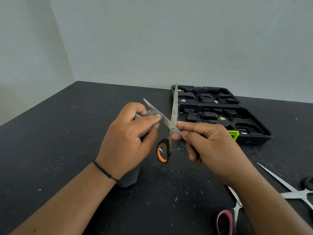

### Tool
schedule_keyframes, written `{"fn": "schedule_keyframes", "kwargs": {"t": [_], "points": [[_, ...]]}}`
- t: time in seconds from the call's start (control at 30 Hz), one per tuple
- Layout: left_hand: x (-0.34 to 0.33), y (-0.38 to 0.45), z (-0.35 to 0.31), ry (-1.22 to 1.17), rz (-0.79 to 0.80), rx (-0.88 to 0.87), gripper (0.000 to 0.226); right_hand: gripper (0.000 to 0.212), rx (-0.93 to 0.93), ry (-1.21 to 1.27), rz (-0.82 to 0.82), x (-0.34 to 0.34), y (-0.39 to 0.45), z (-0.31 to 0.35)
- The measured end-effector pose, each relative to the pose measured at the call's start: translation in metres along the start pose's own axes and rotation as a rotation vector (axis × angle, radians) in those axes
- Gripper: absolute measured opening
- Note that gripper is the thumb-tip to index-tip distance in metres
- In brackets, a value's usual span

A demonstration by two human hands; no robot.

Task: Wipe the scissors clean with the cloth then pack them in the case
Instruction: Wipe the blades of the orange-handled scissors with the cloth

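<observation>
A black table (67, 150) fills the lower part of the view, set against a pale wall. On its far right lies an open black case (250, 128), both moulded halves showing shaped recesses, with a green latch (233, 134) at its near edge. Nothing from the task sits in it yet.

Two bare forearms reach in from the bottom. Between them, above the table, is a pair of orange-handled scissors (172, 128), blades spread wide in a V — one blade points up toward the case, the other slants up and left.

This looks like the wiping step, not the packing. The left hand (128, 138) holds a grey cloth (152, 114) bunched in curled fingers, thumb and forefinger pinching it around the slanting blade about midway along; the blade's tip pokes out beyond the cloth. The right hand (208, 141) pinches the scissors just beside the pivot, the forefinger lying across the base of the upright blade, the other fingers curled. One handle loop hangs free below; the other is hidden in the right hand.

The next move probably calls for drawing the cloth along the blade, keeping fingers off the edge, then cleaning the other blade before closing the scissors.

Near the right edge, two more scissors — a pink-handled pair (227, 219) and a black-handled pair (294, 192) — lie on the table.
</observation>
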State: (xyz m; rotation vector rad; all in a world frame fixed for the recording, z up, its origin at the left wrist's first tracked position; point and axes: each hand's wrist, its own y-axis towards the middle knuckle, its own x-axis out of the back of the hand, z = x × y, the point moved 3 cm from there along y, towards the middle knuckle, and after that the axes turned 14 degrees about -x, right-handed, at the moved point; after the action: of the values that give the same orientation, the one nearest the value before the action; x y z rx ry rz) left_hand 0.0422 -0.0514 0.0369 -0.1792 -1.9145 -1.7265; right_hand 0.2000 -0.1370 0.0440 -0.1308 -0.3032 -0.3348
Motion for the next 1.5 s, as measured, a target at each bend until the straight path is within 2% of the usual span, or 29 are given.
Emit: {"fn": "schedule_keyframes", "kwargs": {"t": [0.1,0.23,0.37,0.53,0.7,0.87,1.03,1.2,1.37,1.5], "points": [[-0.005,0.000,-0.009,-0.020,0.038,-0.056,0.016,0.027,-0.005,0.047,-0.010,0.001,0.001,0.000],[-0.001,0.001,0.000,0.015,-0.019,0.035,0.015,0.031,-0.003,0.028,0.002,0.001,0.000,0.000],[-0.003,0.000,-0.005,-0.002,0.020,-0.009,0.016,0.031,-0.006,0.023,0.000,-0.001,-0.001,0.001],[-0.001,0.000,0.000,0.027,-0.020,0.050,0.016,0.030,-0.022,-0.053,-0.009,0.001,0.000,0.000],[-0.003,0.000,-0.002,0.012,0.016,0.000,0.017,0.030,-0.020,-0.063,-0.020,-0.002,0.000,0.000],[0.001,0.000,0.007,0.053,-0.039,0.058,0.016,0.028,-0.017,-0.106,0.009,-0.001,-0.001,0.000],[-0.001,0.001,-0.002,0.011,-0.021,-0.029,0.015,0.031,0.007,-0.019,-0.013,-0.002,-0.002,0.003],[0.004,0.000,0.013,0.073,-0.095,0.086,0.014,0.032,-0.001,-0.048,0.018,-0.002,-0.002,0.001],[0.001,-0.001,0.004,0.020,-0.057,0.013,0.015,0.036,0.014,-0.018,-0.007,-0.003,-0.003,0.003],[0.002,-0.001,0.013,0.066,-0.093,0.081,0.015,0.035,0.012,-0.054,-0.009,0.000,-0.002,0.003]]}}
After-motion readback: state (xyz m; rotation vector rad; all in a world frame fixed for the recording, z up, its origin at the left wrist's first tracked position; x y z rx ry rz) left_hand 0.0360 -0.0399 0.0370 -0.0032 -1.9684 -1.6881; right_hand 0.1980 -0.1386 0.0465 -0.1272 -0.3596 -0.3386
